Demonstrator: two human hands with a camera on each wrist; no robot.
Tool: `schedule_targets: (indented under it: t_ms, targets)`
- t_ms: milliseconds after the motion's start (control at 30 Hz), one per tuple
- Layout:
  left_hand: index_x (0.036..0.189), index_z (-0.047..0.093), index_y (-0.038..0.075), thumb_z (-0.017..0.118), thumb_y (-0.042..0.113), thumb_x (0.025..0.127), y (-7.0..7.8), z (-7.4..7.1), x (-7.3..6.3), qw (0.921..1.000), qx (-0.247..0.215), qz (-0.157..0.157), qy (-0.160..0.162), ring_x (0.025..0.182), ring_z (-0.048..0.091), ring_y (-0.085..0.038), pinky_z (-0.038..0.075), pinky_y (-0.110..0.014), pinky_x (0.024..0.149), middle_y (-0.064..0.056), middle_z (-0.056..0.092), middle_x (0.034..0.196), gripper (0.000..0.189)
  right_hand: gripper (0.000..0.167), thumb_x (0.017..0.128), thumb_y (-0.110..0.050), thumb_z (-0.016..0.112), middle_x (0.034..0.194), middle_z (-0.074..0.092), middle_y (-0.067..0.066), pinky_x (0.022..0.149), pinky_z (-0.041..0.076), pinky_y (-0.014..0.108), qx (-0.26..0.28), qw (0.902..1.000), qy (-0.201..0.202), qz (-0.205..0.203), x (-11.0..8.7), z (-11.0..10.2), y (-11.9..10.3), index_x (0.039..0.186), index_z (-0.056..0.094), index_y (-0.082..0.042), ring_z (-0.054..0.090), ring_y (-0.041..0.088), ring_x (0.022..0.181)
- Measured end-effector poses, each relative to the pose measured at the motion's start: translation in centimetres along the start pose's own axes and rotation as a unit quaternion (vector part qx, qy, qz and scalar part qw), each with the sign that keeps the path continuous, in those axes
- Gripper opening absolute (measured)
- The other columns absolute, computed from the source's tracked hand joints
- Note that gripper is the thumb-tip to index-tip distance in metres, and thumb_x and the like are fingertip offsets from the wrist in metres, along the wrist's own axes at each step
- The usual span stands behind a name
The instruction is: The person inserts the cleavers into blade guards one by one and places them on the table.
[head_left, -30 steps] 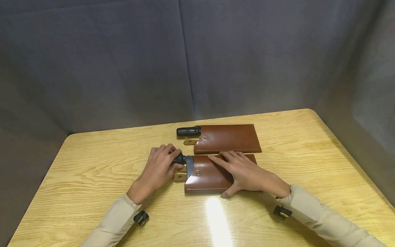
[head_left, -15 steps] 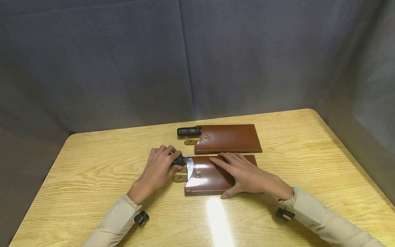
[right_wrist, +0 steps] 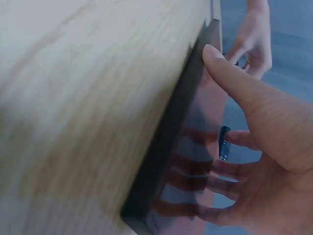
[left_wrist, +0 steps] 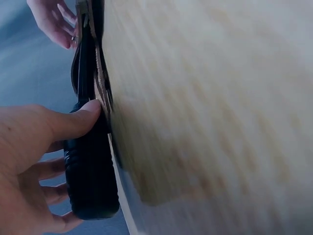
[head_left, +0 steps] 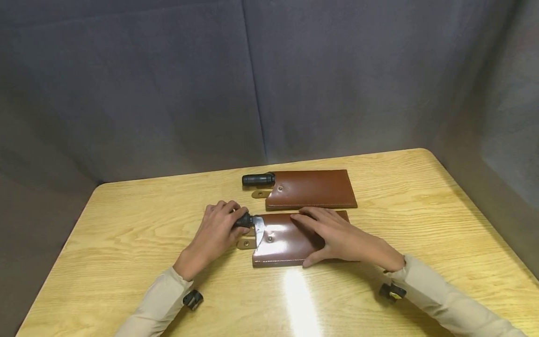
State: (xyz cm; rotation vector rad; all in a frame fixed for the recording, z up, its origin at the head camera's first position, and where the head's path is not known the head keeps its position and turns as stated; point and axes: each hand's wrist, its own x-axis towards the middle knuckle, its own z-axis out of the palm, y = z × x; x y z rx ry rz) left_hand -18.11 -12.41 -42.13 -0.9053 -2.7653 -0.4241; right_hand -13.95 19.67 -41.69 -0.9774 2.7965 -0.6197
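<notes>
My left hand (head_left: 214,234) grips the black ribbed handle (left_wrist: 92,171) of a broad-bladed knife, its thumb along the handle near the blade. A strip of the knife's shiny blade (head_left: 259,229) shows at the mouth of a brown leather sheath (head_left: 280,252); the rest is hidden inside. Two tan snap straps (head_left: 246,244) stick out by the handle, unfastened. Spread over the sheath is my right hand (head_left: 337,238), thumb at the near edge and fingers toward the far edge. In the right wrist view its thumb (right_wrist: 215,54) touches the sheath's rim.
Just behind lies a second brown sheath (head_left: 313,189), with a black handle (head_left: 258,180) poking out on its left and a loose strap (head_left: 261,194). Both lie on a wooden table (head_left: 139,215). Grey cloth (head_left: 168,93) hangs behind the table.
My right hand has slid slightly right along the sheath. The exposed blade and sheath front now catch more light. My left hand stays on the handle.
</notes>
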Motion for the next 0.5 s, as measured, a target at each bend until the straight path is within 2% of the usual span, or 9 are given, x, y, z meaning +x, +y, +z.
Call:
schedule_targets:
  t_ms: [133, 233, 367, 500]
  targets:
    - [0.129, 0.072, 0.004, 0.084, 0.027, 0.089, -0.1, 0.1, 0.1, 1.0000, -0.001, 0.000, -0.005, 0.108, 0.063, -0.033, 0.045, -0.054, 0.094, -0.014, 0.071, 0.121, 0.048, 0.102, 0.078, -0.052, 0.088, 0.159, 0.041, 0.024, 0.117, 0.028, 0.070, -0.006, 0.9999, 0.007, 0.008, -0.1, -0.5, 0.2, 0.160, 0.042, -0.012, 0.042, 0.045, 0.146]
    - [0.130, 0.072, 0.005, 0.083, 0.028, 0.090, 0.0, 0.1, 0.2, 1.0000, 0.001, -0.001, -0.010, 0.110, 0.062, -0.033, 0.045, -0.053, 0.093, -0.014, 0.071, 0.120, 0.048, 0.092, 0.082, -0.047, 0.087, 0.153, 0.049, 0.021, 0.114, 0.035, 0.068, -0.021, 0.9994, 0.028, 0.003, -0.3, -0.7, 0.4, 0.156, 0.048, -0.011, 0.050, 0.041, 0.139]
    - [0.130, 0.072, 0.006, 0.082, 0.030, 0.091, 0.0, 0.0, 0.2, 0.9998, 0.014, 0.013, -0.003, 0.113, 0.062, -0.033, 0.044, -0.052, 0.095, -0.013, 0.070, 0.121, 0.046, 0.072, 0.089, -0.041, 0.084, 0.131, 0.060, 0.011, 0.099, 0.049, 0.055, -0.032, 0.9967, 0.074, 0.008, -0.6, -0.9, 0.8, 0.147, 0.057, -0.008, 0.060, 0.025, 0.113]
    - [0.127, 0.074, 0.006, 0.078, 0.029, 0.096, 0.1, -0.3, 0.0, 0.9986, 0.024, 0.039, 0.026, 0.117, 0.062, -0.032, 0.045, -0.051, 0.099, -0.011, 0.071, 0.122, 0.038, 0.052, 0.094, -0.032, 0.080, 0.113, 0.061, 0.007, 0.079, 0.048, 0.040, -0.032, 0.9919, 0.120, 0.026, -0.9, -1.0, 1.3, 0.136, 0.065, -0.006, 0.054, 0.016, 0.088]
